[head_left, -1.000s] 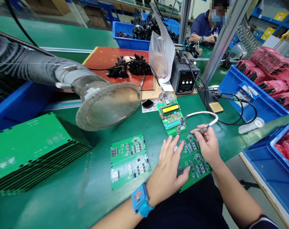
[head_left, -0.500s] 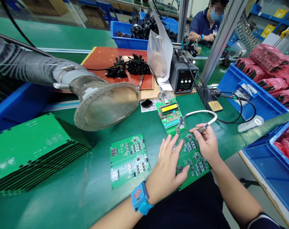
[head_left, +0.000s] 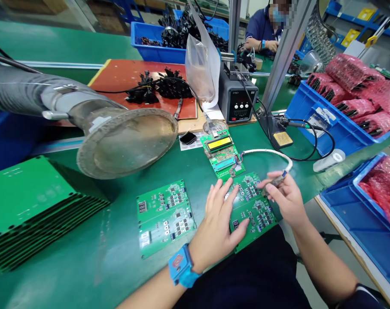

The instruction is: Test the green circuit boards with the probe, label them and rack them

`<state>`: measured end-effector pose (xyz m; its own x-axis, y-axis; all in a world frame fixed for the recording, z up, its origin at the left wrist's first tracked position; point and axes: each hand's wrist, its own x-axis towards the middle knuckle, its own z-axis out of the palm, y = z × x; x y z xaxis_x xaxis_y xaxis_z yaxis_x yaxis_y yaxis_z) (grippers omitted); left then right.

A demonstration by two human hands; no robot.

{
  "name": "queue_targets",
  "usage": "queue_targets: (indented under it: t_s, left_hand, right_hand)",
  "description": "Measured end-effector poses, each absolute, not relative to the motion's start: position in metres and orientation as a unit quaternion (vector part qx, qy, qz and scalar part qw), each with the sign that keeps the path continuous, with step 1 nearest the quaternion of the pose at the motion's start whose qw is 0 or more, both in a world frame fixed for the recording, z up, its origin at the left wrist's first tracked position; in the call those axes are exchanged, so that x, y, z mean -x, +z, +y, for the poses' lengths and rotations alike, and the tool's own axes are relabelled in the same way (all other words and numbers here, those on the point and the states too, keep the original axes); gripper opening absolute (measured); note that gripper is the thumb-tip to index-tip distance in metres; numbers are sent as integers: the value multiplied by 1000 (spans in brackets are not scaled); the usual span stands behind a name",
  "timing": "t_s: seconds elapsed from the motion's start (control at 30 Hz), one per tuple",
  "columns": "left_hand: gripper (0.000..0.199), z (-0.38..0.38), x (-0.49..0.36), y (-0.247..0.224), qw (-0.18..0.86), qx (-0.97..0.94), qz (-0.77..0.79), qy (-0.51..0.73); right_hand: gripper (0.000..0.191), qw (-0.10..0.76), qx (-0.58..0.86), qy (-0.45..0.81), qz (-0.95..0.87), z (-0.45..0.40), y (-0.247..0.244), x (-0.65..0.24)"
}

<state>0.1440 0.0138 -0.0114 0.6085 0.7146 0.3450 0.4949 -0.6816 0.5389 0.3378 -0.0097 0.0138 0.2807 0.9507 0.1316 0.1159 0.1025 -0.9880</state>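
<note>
My left hand [head_left: 216,223] lies with its fingers spread over the left part of a green circuit board [head_left: 254,216], near the bench's front edge. In my right hand [head_left: 287,199] a small probe-like connector [head_left: 275,182] is pinched between thumb and fingers, at the board's right edge. Its tip is hidden by the fingers, so I cannot tell whether it touches the board. A white cable [head_left: 268,151] runs from it to a small board with a lit yellow display [head_left: 219,143], just beyond. Another green circuit board [head_left: 164,219] lies flat to the left.
A wide fume-extraction hood [head_left: 127,143] hangs at left, beside a stack of green boards [head_left: 30,197]. Behind stand a soldering station [head_left: 238,96] and iron holder [head_left: 280,135]. Blue bins [head_left: 339,122] with pink-wrapped boards are at right. A co-worker [head_left: 262,28] sits opposite.
My right hand with the connector has moved down and to the right along the board's edge. My left hand stays on the board. The whole view has shifted slightly.
</note>
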Motion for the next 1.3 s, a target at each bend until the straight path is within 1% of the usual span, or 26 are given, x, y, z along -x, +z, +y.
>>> queue_targets:
  t_s: [0.17, 0.5, 0.93, 1.17, 1.3]
  left_hand:
    - [73, 14, -144, -11, 205, -872, 350, 273]
    - [71, 15, -144, -12, 190, -878, 345, 270]
    - [68, 15, -145, -11, 180, -881, 347, 268]
    - [65, 15, -145, -10, 162, -879, 355, 273]
    - [61, 14, -146, -9, 153, -878, 363, 272]
  right_hand:
    - [17, 542, 575, 376, -483, -33, 10, -342]
    - [15, 512, 582, 349, -527, -36, 7, -341]
    - [16, 524, 569, 344, -532, -38, 4, -340]
    - [14, 464, 601, 345, -552, -36, 10, -342]
    - [12, 458, 623, 317, -549, -36, 10, -340]
